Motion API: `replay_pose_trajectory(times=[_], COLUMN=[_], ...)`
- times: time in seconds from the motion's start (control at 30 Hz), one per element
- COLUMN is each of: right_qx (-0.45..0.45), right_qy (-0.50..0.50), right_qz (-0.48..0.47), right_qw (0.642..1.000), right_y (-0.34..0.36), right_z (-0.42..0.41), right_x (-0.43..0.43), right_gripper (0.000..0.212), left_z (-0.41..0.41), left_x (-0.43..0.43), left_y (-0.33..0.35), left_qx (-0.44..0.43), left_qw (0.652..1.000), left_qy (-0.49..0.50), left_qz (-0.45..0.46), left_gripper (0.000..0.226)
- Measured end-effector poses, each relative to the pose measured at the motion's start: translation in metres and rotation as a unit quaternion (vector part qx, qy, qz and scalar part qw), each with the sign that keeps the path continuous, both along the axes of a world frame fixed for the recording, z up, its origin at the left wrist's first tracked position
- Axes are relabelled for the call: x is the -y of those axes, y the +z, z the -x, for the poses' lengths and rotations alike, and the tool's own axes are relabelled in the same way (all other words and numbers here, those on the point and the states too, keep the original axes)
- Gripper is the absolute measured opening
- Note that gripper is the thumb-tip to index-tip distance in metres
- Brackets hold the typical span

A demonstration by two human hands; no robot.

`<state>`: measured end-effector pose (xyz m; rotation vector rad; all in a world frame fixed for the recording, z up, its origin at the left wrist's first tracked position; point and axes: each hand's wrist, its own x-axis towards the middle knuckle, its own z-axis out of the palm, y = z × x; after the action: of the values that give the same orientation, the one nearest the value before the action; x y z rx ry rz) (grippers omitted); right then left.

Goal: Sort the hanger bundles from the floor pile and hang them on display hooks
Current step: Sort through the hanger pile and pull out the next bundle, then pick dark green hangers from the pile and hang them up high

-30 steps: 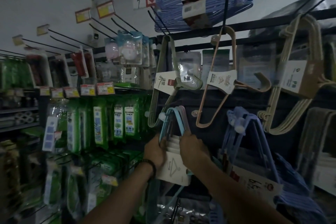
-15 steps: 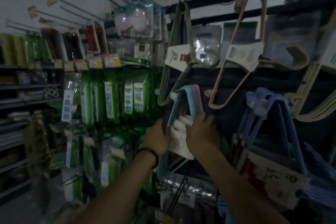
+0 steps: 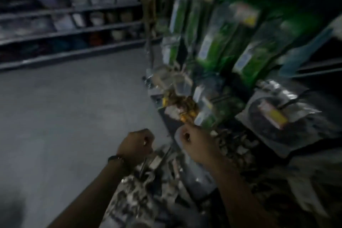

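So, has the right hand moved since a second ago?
Yes, downward: the right hand was beside the green packs; now it is below them.

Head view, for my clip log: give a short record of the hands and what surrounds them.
left hand: fingers curled; hold unclear
right hand: fingers curled, apart from the left; hold unclear
floor: grey, at left
shelves: far side, upper left
green packets: hanging, upper right
sharpness: heavy motion blur
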<state>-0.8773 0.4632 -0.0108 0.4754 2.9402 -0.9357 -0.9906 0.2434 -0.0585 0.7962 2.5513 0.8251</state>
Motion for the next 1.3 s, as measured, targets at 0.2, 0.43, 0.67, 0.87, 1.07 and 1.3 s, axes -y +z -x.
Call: replay_pose_trajectory(times=[0.2,0.43,0.67,0.87,1.07,1.3], right_qx=[0.206,0.323,0.364,0.279,0.314,0.269], right_qy=[0.037,-0.047,-0.161,-0.144,-0.097,-0.126], right_qz=[0.078,0.146,0.203,0.143,0.138,0.193], right_qw=[0.975,0.934,0.895,0.939,0.934,0.935], right_y=[-0.175,-0.333,-0.552,-0.765,-0.774,-0.789], right_z=[0.001,-0.006,-0.023,-0.043,-0.008,-0.019], right_x=[0.078,0.126,0.103,0.041,0.05,0.062], right_gripper=[0.018,0.024,0.021,0.051,0.052,0.038], left_z=[-0.044,-0.056,-0.062,-0.08,-0.105,-0.122], left_x=[0.121,0.159,0.123,0.06,0.026,0.029], left_y=[-0.117,-0.259,-0.465,-0.609,-0.684,-0.686], left_qx=[0.131,0.269,0.339,0.417,0.426,0.476], left_qw=[0.983,0.953,0.928,0.899,0.894,0.86], left_qy=[0.079,0.087,0.103,0.104,0.117,0.176], left_qz=[0.1,0.109,0.116,0.085,0.076,0.057], left_gripper=[0.039,0.043,0.02,0.015,0.019,0.017])
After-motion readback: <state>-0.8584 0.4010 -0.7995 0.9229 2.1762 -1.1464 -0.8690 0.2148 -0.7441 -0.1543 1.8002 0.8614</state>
